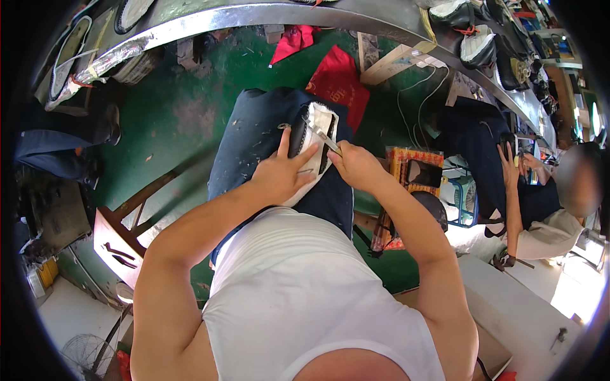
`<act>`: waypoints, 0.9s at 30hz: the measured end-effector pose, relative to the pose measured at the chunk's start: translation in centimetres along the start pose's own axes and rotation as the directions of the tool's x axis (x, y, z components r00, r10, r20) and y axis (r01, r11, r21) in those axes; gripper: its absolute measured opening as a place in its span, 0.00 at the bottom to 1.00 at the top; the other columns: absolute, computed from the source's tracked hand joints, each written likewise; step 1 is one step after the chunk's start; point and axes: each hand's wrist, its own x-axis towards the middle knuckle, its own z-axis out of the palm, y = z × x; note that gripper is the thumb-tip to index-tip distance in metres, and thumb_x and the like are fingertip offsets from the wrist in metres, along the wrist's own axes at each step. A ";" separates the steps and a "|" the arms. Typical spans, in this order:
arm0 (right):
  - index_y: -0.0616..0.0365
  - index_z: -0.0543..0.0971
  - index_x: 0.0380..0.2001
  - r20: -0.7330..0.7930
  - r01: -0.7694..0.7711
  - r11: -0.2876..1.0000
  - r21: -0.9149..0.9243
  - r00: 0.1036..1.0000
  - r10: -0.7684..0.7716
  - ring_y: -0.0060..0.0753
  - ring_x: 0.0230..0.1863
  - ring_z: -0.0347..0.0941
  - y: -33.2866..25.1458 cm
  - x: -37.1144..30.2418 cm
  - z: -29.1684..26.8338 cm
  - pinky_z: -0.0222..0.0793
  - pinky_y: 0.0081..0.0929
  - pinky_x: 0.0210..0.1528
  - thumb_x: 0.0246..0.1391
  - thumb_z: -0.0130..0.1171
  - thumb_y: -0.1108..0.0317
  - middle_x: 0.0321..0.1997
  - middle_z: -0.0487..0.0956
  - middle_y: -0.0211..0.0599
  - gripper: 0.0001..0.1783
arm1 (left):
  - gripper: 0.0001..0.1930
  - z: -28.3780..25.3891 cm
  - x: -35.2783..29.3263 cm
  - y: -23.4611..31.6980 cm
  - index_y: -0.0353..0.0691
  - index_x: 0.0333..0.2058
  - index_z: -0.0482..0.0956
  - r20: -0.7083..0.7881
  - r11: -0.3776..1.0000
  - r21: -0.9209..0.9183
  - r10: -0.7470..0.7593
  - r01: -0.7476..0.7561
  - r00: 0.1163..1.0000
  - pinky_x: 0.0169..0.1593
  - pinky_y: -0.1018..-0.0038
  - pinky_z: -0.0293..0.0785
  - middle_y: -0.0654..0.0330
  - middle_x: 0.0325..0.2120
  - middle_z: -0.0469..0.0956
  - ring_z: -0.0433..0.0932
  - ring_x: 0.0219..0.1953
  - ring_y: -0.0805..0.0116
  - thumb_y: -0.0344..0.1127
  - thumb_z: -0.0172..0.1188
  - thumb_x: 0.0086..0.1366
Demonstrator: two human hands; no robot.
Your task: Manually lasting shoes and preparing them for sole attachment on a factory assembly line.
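A shoe (325, 116) with a black edge and white lining lies lengthwise across the dark blue cloth (244, 136) on my lap. My left hand (283, 170) grips its near part, the index finger stretched along the left side and the thumb reaching across the top. In my right hand (357, 166) is a slim metal hand tool (325, 136), held by its handle. The tool's far end rests over the shoe's opening; its exact kind cannot be made out. Part of the shoe is hidden under my left hand.
Ahead curves a metal-edged bench (254, 18) with several shoes on it. Red cloth (337, 79) hangs or lies beyond my lap. A wooden stool (121, 238) stands at left. At right, another person (527, 203) works with their hands; a patterned orange box (416, 165) sits between us.
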 end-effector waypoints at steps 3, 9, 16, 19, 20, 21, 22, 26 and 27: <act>0.65 0.72 0.37 -0.008 -0.004 0.981 0.195 1.000 0.006 0.50 0.32 0.78 0.1 -1.9 -0.8 0.72 0.41 0.37 0.67 0.48 0.55 0.27 0.79 0.50 0.19 | 0.61 4.6 -2.7 -2.1 0.48 0.72 0.32 -0.304 0.919 -0.394 -0.103 -0.027 0.947 0.62 0.59 0.67 0.30 0.66 0.50 0.72 0.56 0.34 0.39 0.73 0.51; 0.66 0.72 0.45 -0.050 -0.110 0.692 0.713 0.977 0.207 0.26 0.30 0.76 3.0 -5.3 2.4 0.72 0.27 0.35 0.69 0.45 0.53 0.32 0.78 0.37 0.22 | 0.55 -4.1 -4.6 -1.0 0.42 0.71 0.43 -0.145 0.988 -0.155 -0.047 0.024 0.988 0.57 0.58 0.70 0.38 0.48 0.76 0.76 0.50 0.40 0.37 0.71 0.49; 0.68 0.72 0.46 0.019 -0.172 0.408 0.897 0.935 0.353 0.24 0.31 0.76 2.4 -7.1 2.8 0.72 0.23 0.36 0.68 0.48 0.57 0.35 0.78 0.35 0.20 | 0.37 -13.5 -2.2 1.7 0.37 0.61 0.65 -0.429 0.590 -0.644 0.249 -0.487 0.869 0.50 0.67 0.74 0.49 0.44 0.80 0.79 0.45 0.63 0.32 0.72 0.52; 0.65 0.73 0.44 -0.002 -0.150 0.530 0.835 0.961 0.275 0.24 0.31 0.75 2.3 -7.3 2.9 0.71 0.24 0.35 0.64 0.53 0.62 0.32 0.78 0.35 0.16 | 0.32 -9.6 4.6 0.5 0.34 0.56 0.71 -0.233 0.816 -0.573 -0.076 -0.074 0.969 0.52 0.68 0.73 0.49 0.45 0.80 0.78 0.46 0.65 0.39 0.72 0.55; 0.64 0.73 0.44 -0.050 -0.104 0.647 0.755 0.976 0.214 0.24 0.30 0.74 1.7 -7.0 2.1 0.70 0.26 0.35 0.63 0.54 0.63 0.30 0.77 0.34 0.15 | 0.31 -6.1 6.5 -1.5 0.32 0.55 0.73 -0.089 0.819 -0.570 -0.130 0.057 0.987 0.53 0.68 0.73 0.49 0.46 0.79 0.78 0.47 0.64 0.40 0.71 0.55; 0.63 0.74 0.44 -0.080 -0.061 0.743 0.667 0.985 0.153 0.25 0.29 0.73 1.4 -7.6 1.6 0.70 0.27 0.35 0.61 0.56 0.64 0.27 0.77 0.33 0.14 | 0.38 -3.3 5.5 -2.7 0.33 0.58 0.70 -0.063 0.799 -0.594 0.068 -0.092 0.996 0.50 0.65 0.75 0.44 0.44 0.80 0.81 0.43 0.56 0.47 0.72 0.52; 0.63 0.74 0.44 -0.064 -0.093 0.727 0.680 0.980 0.186 0.25 0.29 0.73 1.5 -8.2 1.3 0.70 0.27 0.35 0.61 0.56 0.64 0.27 0.77 0.33 0.14 | 0.36 -1.9 2.6 -2.1 0.34 0.57 0.72 -0.099 0.835 -0.548 -0.021 -0.038 0.995 0.49 0.65 0.75 0.45 0.45 0.80 0.81 0.43 0.52 0.48 0.70 0.53; 0.62 0.73 0.50 0.240 -0.238 0.789 0.566 0.964 0.119 0.34 0.33 0.72 0.1 -8.5 -0.4 0.70 0.32 0.39 0.59 0.57 0.66 0.32 0.76 0.41 0.18 | 0.23 1.0 -2.3 -2.1 0.34 0.52 0.77 -0.304 0.910 -0.411 -0.082 -0.053 0.949 0.41 0.65 0.77 0.43 0.36 0.81 0.82 0.36 0.48 0.40 0.64 0.61; 0.63 0.71 0.53 0.190 -0.115 0.833 0.541 0.982 0.012 0.38 0.35 0.73 -0.4 -8.2 -0.5 0.70 0.34 0.41 0.59 0.56 0.65 0.34 0.76 0.45 0.21 | 0.18 0.5 -3.0 -0.9 0.33 0.49 0.79 -0.216 0.852 -0.513 -0.247 0.106 0.945 0.39 0.64 0.78 0.43 0.33 0.81 0.81 0.34 0.47 0.37 0.61 0.63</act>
